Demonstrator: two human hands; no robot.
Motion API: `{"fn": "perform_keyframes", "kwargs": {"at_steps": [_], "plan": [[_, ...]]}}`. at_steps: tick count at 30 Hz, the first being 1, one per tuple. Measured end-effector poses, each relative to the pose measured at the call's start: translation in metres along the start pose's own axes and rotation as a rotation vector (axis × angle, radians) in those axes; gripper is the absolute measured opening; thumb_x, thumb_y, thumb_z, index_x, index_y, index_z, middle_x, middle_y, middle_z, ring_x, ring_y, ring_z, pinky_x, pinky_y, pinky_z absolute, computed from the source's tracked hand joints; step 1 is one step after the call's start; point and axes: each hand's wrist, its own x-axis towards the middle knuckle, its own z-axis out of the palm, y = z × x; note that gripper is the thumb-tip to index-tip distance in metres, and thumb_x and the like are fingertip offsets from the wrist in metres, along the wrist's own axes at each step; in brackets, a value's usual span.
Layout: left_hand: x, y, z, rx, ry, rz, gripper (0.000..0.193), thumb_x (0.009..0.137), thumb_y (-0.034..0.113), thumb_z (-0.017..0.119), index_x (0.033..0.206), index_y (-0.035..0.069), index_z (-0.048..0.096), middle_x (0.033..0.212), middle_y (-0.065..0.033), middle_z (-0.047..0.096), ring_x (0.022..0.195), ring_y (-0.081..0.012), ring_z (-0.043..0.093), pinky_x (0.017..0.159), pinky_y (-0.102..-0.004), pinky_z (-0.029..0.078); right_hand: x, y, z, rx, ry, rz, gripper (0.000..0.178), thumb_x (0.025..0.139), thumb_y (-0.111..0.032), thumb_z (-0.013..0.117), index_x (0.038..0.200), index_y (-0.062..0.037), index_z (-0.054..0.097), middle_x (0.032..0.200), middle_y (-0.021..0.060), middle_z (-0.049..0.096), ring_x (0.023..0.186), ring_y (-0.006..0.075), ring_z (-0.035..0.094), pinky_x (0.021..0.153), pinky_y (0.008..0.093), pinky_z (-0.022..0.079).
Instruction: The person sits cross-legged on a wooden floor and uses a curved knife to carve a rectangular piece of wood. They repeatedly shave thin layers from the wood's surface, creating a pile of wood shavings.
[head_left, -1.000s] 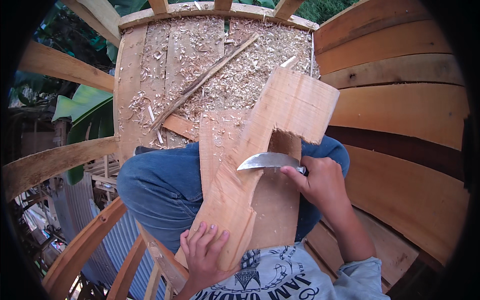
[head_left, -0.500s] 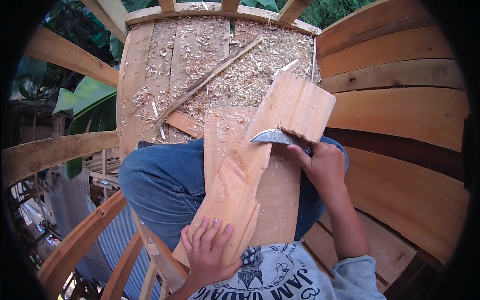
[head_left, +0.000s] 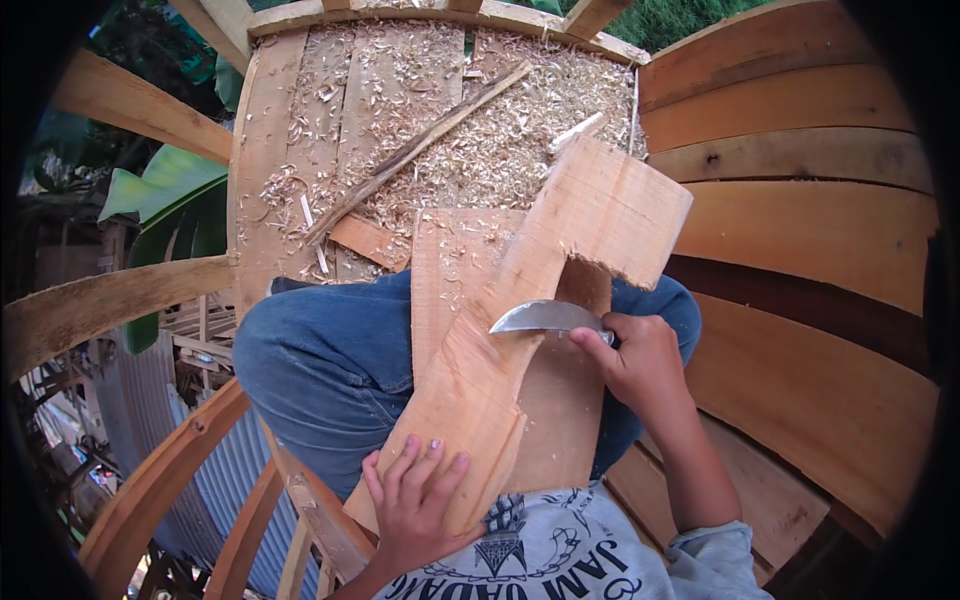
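A pale wooden workpiece (head_left: 480,370) with a narrowed middle and a broad block-shaped far end slants across my lap. My left hand (head_left: 420,495) lies on its near end, fingers stretched out over the wood. In my right hand (head_left: 645,360) is a curved knife (head_left: 545,317), its handle wrapped by my fingers. The blade points left and lies over the narrowed middle, just below the rough-edged notch beside the block end. Whether the edge touches the wood I cannot tell. Beneath the workpiece, a flat board (head_left: 560,420) rests across my legs.
Wood shavings (head_left: 540,110) cover the plank floor ahead, where a long thin stick (head_left: 420,150) lies near a small wood offcut (head_left: 368,242). A plank wall (head_left: 800,220) stands close on my right. Wooden rails (head_left: 120,305) run along the left side, with leaves beyond.
The knife and my right hand have come down from the notch toward me, along the narrowed part. The workpiece's far end has shifted slightly right. My left hand has barely moved.
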Motion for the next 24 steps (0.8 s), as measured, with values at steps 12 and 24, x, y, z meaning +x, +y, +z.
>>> {"fn": "perform_keyframes", "kwargs": {"at_steps": [12,24], "plan": [[0.004,0.006,-0.003,-0.016,0.008,-0.025,0.088,0.053,0.042,0.087,0.132,0.014,0.059,0.135,-0.0111,0.049,0.133,-0.0343,0.041,0.103,-0.0653,0.021,0.031,0.026,0.015,-0.168,0.354,-0.094,0.057,0.081,-0.064,0.064,0.083,-0.0080,0.074,0.059,0.0134,0.062,0.055,0.0317,0.063,0.050,0.0406,0.048],[0.005,0.005,-0.005,-0.068,0.043,-0.038,0.089,0.051,0.039,0.089,0.132,0.014,0.059,0.134,-0.0105,0.050,0.131,-0.0338,0.043,0.104,-0.0604,0.024,-0.005,-0.005,0.000,0.207,-0.041,0.056,0.064,0.089,-0.055,0.061,0.073,0.0063,0.068,0.054,0.0240,0.055,0.056,0.0387,0.062,0.053,0.0406,0.048]]}}
